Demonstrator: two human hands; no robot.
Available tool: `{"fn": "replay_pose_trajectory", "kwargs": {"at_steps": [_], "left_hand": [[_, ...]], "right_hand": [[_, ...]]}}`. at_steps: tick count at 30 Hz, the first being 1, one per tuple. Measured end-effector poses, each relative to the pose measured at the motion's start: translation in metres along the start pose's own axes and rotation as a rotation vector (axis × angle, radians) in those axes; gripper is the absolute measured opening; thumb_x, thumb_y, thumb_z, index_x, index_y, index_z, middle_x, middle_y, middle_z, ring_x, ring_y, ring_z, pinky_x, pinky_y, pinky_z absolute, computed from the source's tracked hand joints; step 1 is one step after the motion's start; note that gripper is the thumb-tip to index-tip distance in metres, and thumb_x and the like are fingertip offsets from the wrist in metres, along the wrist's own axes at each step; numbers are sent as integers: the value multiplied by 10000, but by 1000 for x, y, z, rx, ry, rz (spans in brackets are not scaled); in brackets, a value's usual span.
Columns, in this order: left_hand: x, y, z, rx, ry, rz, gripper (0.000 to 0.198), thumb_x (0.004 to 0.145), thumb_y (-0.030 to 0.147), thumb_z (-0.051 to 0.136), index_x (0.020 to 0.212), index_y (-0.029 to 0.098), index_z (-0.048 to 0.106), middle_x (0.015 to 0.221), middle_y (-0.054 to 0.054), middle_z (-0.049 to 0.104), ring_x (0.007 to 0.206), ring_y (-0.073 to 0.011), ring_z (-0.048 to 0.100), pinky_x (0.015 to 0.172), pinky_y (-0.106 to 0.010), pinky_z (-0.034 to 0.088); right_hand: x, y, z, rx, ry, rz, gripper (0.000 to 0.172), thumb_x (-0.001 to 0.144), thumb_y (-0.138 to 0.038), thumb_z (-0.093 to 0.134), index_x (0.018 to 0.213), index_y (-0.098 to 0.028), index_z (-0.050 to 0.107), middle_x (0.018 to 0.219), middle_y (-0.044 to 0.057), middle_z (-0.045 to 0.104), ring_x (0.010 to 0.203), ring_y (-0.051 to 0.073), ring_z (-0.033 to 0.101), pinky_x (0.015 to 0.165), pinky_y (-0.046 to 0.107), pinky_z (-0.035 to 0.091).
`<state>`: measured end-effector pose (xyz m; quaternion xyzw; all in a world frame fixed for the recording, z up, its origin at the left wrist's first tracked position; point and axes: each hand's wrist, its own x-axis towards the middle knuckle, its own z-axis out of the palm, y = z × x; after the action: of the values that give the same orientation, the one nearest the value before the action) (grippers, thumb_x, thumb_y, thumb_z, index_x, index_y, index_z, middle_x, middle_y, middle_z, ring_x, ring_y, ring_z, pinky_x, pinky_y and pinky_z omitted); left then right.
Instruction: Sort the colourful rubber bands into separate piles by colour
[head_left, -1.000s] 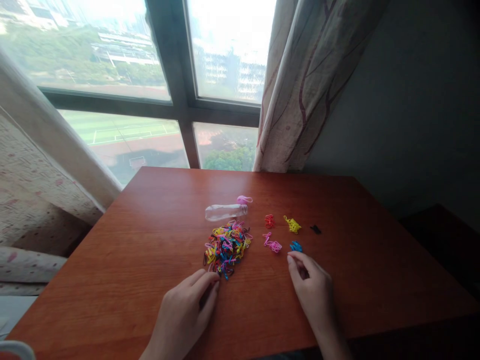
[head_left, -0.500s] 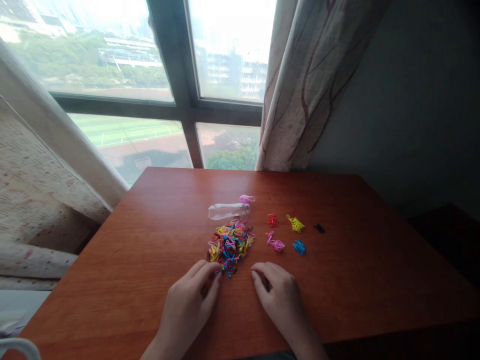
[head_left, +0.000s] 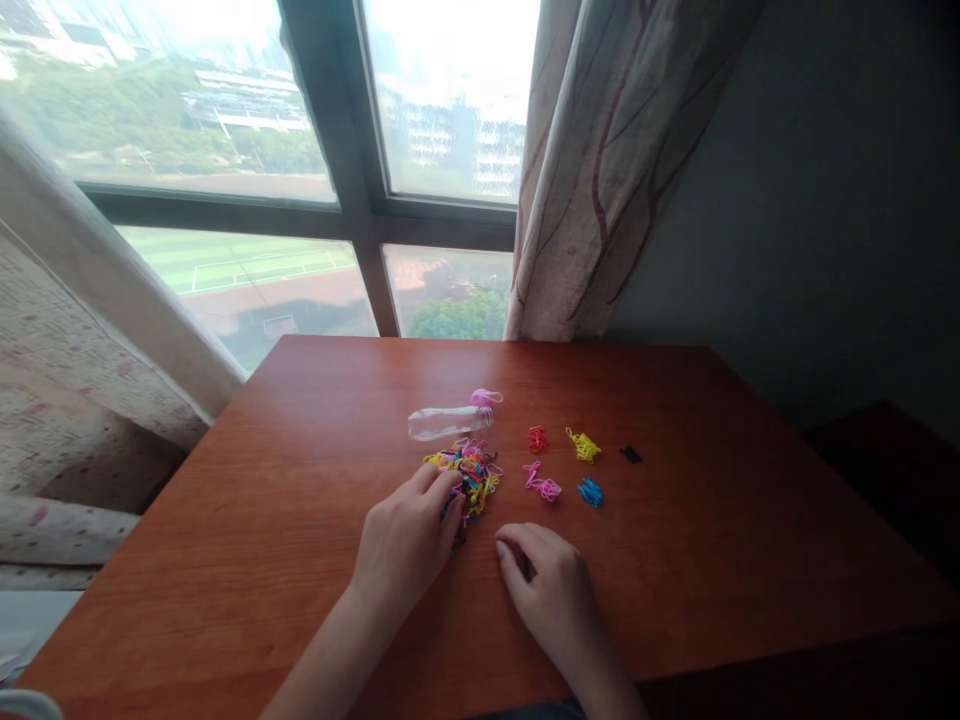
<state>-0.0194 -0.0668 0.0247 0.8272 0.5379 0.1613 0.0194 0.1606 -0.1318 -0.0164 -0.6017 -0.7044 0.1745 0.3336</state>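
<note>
A heap of mixed coloured rubber bands (head_left: 472, 475) lies mid-table. My left hand (head_left: 409, 540) rests on its near left side, fingers bent down into the bands; what they hold is hidden. My right hand (head_left: 547, 590) sits on the wood just right of the heap's near edge, fingers curled, nothing visible in them. Right of the heap lie small sorted clusters: red bands (head_left: 537, 438), yellow bands (head_left: 583, 446), pink bands (head_left: 544, 487), blue bands (head_left: 590, 491) and a black band (head_left: 631, 454).
A clear plastic bottle (head_left: 448, 422) lies on its side behind the heap, its pink cap (head_left: 486, 397) beside it. The brown wooden table (head_left: 300, 480) stands against a window with a curtain (head_left: 615, 170) at the back right. Bedding is at the left.
My right hand drew back from the blue cluster to the near edge of the heap. My left hand then slid forward onto the heap.
</note>
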Motion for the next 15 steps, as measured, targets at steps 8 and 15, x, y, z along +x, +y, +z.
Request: {"fn": "replay_pose_trajectory", "kwargs": {"at_steps": [8, 15], "left_hand": [[-6, -3, -1, -85, 66, 10, 124, 951, 266, 520, 965, 243, 642, 960, -7, 699, 789, -189, 681, 610, -256, 433], [-6, 5, -8, -259, 87, 51, 145, 961, 266, 503, 987, 236, 642, 992, -19, 701, 813, -175, 685, 680, -251, 475]], "right_hand": [[0, -2, -1, 21, -6, 19, 165, 906, -143, 521, 869, -223, 661, 774, 8, 680, 714, 163, 629, 667, 248, 416], [1, -3, -2, 37, -14, 26, 161, 918, -152, 518, 873, -228, 653, 789, 5, 676, 730, 167, 621, 684, 254, 396]]}}
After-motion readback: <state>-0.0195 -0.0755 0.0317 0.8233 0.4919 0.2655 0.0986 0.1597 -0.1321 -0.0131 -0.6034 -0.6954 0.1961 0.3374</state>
